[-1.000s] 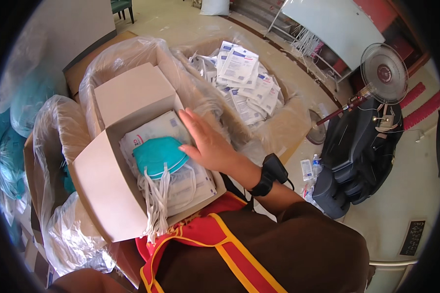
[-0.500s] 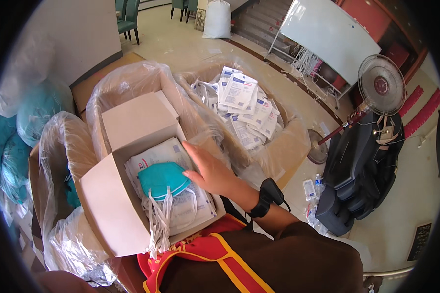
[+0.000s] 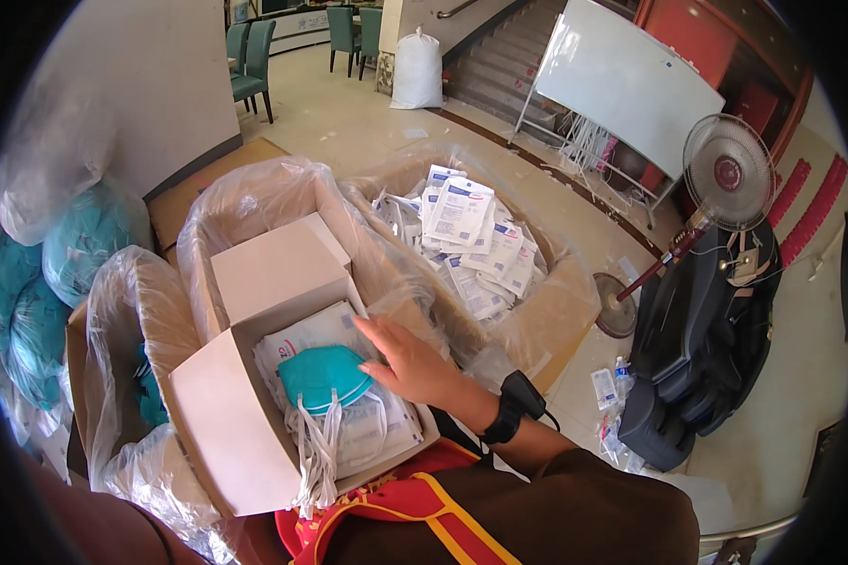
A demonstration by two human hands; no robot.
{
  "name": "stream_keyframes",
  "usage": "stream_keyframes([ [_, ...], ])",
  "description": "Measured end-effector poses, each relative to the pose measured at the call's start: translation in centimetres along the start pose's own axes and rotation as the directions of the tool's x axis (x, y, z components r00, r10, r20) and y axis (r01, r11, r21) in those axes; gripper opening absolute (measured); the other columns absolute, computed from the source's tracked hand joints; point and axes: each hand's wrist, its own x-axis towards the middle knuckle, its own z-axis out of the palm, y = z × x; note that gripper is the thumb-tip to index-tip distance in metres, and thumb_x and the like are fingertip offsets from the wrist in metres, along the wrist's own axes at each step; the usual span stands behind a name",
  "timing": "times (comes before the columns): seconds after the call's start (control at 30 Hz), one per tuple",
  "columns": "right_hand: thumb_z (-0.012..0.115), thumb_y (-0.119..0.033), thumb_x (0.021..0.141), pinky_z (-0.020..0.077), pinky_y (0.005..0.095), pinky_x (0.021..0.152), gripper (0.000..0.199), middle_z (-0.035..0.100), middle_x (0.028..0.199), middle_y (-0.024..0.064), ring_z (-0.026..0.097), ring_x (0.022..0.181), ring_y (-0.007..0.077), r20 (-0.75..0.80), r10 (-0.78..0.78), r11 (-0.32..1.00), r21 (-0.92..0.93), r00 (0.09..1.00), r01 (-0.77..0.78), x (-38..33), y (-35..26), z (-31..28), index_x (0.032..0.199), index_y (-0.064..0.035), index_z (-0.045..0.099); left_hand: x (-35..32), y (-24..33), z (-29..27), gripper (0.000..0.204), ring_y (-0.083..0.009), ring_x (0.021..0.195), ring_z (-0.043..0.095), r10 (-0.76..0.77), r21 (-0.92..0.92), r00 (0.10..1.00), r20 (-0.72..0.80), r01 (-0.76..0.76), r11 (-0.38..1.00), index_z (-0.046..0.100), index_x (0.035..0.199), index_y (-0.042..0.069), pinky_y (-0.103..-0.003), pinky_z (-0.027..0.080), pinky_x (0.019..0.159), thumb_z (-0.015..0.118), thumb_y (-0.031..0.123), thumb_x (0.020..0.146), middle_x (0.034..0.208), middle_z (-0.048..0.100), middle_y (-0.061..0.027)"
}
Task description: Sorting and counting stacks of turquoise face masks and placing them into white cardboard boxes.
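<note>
Where the floor opens to my right, a round-caged fan on a dark red pole (image 3: pixel 727 172) stands before a bulky black padded chair (image 3: pixel 707 330), with a white board on a wheeled frame (image 3: pixel 622 71) behind. Farther off are a stuffed white sack (image 3: pixel 416 73) and green chairs (image 3: pixel 252 66). Clear plastic bags of teal items (image 3: pixel 94 245) crowd my left. Near me, a small open cardboard box (image 3: pixel 231 433) blocks part of a large plastic-lined carton (image 3: pixel 254 193), hiding its contents. Another plastic-lined carton (image 3: pixel 546 330), ahead to the right, is heaped with flat white packets (image 3: pixel 466 221). Inside the small box, a teal cup-shaped mask with bunched white straps (image 3: pixel 322 379) lies on white printed packets (image 3: pixel 377 438). My right hand (image 3: pixel 408 361) is unclenched, fingers extended, thumb at the mask's edge; I can't tell whether it touches. My left hand is out of sight, its grip unknown.
</note>
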Motion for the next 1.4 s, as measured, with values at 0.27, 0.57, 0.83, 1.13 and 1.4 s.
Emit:
stream_keyframes([
  [0.27,0.065,-0.02,0.087,0.042,0.0418,0.097,0.06,0.048,0.126,0.0234,0.051,0.114,0.0393,0.01,-0.013,0.998,-0.059,1.0,0.014,0.4,1.2,-0.9,0.14,-0.005,0.041,1.9,-1.0,0.0,0.068,-0.0292,0.129,0.035,0.019,-0.003,0.999,0.05,-0.019,1.0,0.023,0.15,0.018,-0.042,0.036,0.097,0.048,0.049,0.095,0.152,0.027,-0.0137],
  [0.57,0.064,-0.024,0.089,0.0323,0.0484,0.109,0.064,0.034,0.144,0.0253,0.035,0.134,0.0432,0.223,0.137,0.981,-0.167,0.965,-0.101,-2.7,-0.9,0.7,0.145,-0.0123,0.035,-1.8,1.6,-1.0,0.068,-0.0312,0.131,0.033,-0.045,-0.044,0.998,0.035,0.047,0.998,0.021,0.151,0.019,-0.045,0.036,0.099,0.049,0.047,0.095,0.153,0.024,-0.0141],
  [0.83,0.065,-0.021,0.087,0.0449,0.0447,0.091,0.057,0.05,0.128,0.0256,0.053,0.107,0.0398,-0.031,-0.089,0.967,-0.241,0.996,0.079,-1.4,0.4,1.5,0.138,-0.0086,0.043,-0.6,-0.6,-3.2,0.069,-0.033,0.133,0.031,-0.041,0.019,0.999,0.015,0.041,0.999,0.019,0.151,0.02,-0.047,0.036,0.1,0.05,0.046,0.095,0.154,0.022,-0.0145],
  [1.13,0.066,-0.025,0.087,0.0472,0.0395,0.086,0.053,0.053,0.113,0.019,0.056,0.102,0.0355,-0.131,-0.153,0.984,-0.111,0.98,0.139,0.4,2.3,2.1,0.134,-0.0087,0.049,2.3,-1.8,-3.6,0.07,-0.035,0.136,0.029,0.004,0.08,1.0,0.017,-0.006,0.997,0.017,0.151,0.021,-0.049,0.036,0.102,0.051,0.044,0.096,0.155,0.02,-0.0149],
  [1.4,0.064,-0.025,0.089,0.0461,0.0384,0.088,0.047,0.054,0.112,0.0191,0.056,0.103,0.0349,0.043,-0.022,0.999,-0.031,0.999,0.023,-1.2,1.7,1.6,0.13,-0.0068,0.052,2.2,2.9,-7.7,0.071,-0.0368,0.138,0.027,0.145,0.103,0.989,-0.021,-0.142,0.985,0.015,0.152,0.022,-0.051,0.036,0.104,0.052,0.043,0.096,0.156,0.017,-0.0153],
])
